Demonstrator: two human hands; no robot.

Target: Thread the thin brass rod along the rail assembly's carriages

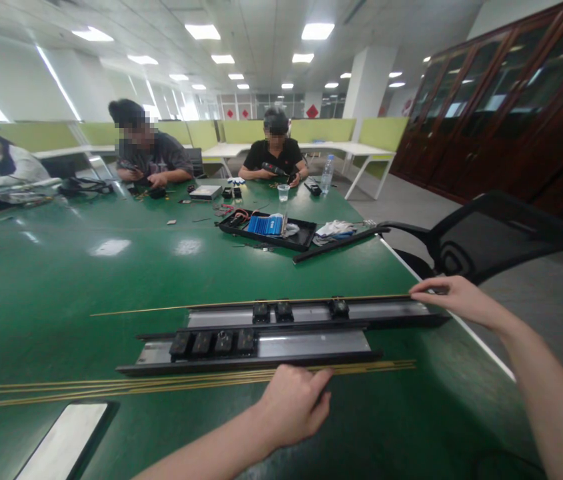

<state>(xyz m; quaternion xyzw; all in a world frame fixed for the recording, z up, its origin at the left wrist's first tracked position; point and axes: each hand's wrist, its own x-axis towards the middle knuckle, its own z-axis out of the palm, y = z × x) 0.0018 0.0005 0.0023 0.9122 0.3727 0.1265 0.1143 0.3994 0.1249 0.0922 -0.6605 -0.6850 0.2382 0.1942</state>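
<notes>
My right hand (448, 297) pinches the right end of a thin brass-coloured rod (161, 309). That rod runs along the far edge of the farther black-and-silver channel (386, 310), which carries several small black blocks (284, 311). Closer to me lies a second channel (311, 344), with black blocks (203, 343) grouped in its left half. My left hand (296, 405) is curled at a loose bundle of similar rods (186, 382) along the near side of this channel. Its fingertips are partly hidden, so what they grip is unclear.
A phone-like flat slab (64, 440) lies at the near left of the green table (86, 267). Farther off are a black tray (304, 233) with a blue finned part, gloves (335, 231) and a black bar (336, 247). An office chair (481, 233) stands right; several people sit opposite.
</notes>
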